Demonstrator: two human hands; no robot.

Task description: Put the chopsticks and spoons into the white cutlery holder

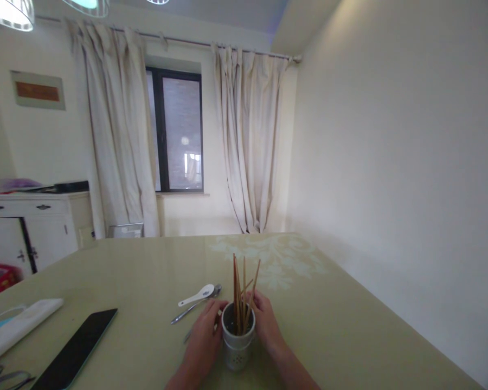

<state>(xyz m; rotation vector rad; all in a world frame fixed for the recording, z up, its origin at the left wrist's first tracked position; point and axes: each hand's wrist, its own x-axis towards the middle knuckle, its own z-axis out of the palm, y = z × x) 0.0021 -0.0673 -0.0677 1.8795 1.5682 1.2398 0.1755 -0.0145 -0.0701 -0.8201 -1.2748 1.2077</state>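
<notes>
1. Left hand (206, 333) and right hand (266, 320) curl at the cup's (238, 348) opposite sides; I cannot tell whether either grips it.
2. Between the fingers, the cup stands upright, chopsticks (236, 298) jutting out; an uneven push could tip it.
3. Just beyond the left fingers lies a white spoon (199, 296); a careless sweep might knock it.

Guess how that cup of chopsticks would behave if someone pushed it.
The cup seems stiff, judging by its even, round rim. With chopsticks rising well above that rim, it might tip if pushed high up. Being round, it could roll once over.
</notes>
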